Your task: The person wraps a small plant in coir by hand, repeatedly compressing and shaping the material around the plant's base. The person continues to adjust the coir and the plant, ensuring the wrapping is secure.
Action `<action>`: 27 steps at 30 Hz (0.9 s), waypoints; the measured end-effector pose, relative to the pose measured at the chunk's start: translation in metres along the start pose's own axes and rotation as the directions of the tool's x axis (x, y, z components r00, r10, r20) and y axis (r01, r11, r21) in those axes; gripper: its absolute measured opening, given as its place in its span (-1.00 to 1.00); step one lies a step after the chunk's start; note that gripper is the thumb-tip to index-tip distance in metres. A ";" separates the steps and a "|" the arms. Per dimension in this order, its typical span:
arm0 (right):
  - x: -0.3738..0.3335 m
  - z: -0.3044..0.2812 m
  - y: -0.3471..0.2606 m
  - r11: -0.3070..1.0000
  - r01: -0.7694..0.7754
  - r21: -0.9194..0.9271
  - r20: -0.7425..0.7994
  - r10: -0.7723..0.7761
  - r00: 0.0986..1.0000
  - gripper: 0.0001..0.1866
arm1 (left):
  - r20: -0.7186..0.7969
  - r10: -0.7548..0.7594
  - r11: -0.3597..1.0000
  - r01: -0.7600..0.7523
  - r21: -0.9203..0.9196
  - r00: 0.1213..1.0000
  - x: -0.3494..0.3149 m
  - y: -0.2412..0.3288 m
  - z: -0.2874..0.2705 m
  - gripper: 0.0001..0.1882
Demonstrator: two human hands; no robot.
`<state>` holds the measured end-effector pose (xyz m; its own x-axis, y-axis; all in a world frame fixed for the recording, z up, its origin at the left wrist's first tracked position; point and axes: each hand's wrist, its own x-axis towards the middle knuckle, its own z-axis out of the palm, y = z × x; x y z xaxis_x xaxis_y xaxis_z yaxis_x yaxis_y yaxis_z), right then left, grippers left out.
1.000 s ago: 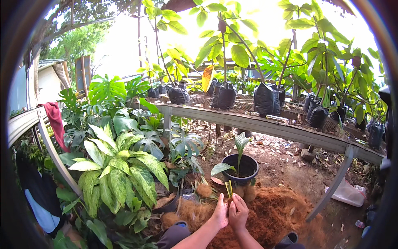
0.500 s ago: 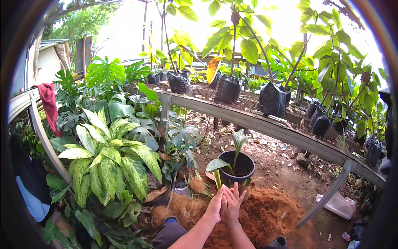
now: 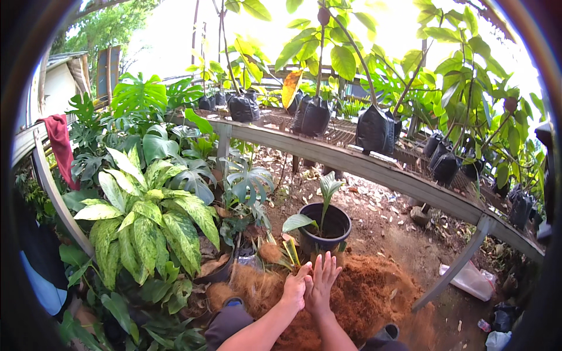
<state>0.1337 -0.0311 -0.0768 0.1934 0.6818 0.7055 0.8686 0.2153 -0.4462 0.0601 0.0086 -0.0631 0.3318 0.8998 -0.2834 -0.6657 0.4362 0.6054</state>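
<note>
My left hand and my right hand are together low in the middle, above a heap of reddish-brown loose potting fibre. The right hand's fingers are stretched upward and spread. Seen edge-on, the left hand faces it palm inward, its fingers extended and partly hidden. Neither palm shows anything held. Just beyond the left fingertips stands a small plant with yellow-edged leaves; whether they touch it is unclear. Behind the hands is a black round pot with a young broad-leaved plant.
A large variegated plant fills the left. Brown coconut husk lies beside my left forearm. A wooden-edged mesh bench crosses behind, bearing saplings in black bags. A clear plastic bag lies near its right leg.
My hands have drawn slightly apart at the fingertips and lower, uncovering more of the yellow-edged plant. The view has shifted a little, moving the background left and up.
</note>
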 end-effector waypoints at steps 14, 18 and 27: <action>0.012 -0.012 -0.006 0.974 0.121 0.193 0.164 -0.153 0.974 -0.39 | -0.094 0.074 0.996 -0.079 -0.046 0.993 -0.008 0.004 0.003 -0.62; 0.033 -0.029 -0.014 0.971 0.186 0.148 0.130 -0.206 0.970 -0.40 | 0.010 0.088 0.995 -0.087 -0.055 0.996 -0.005 0.014 0.014 -0.62; 0.079 -0.018 -0.014 0.936 0.342 0.088 0.080 -0.349 0.934 -0.34 | 0.097 0.063 0.995 -0.055 -0.084 0.993 0.035 0.058 0.017 -0.69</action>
<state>0.1453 0.0067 -0.0050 -0.1588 0.6173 0.7705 0.8387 0.4962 -0.2246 0.0445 0.0657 -0.0254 0.3524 0.9200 -0.1714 -0.7367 0.3857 0.5554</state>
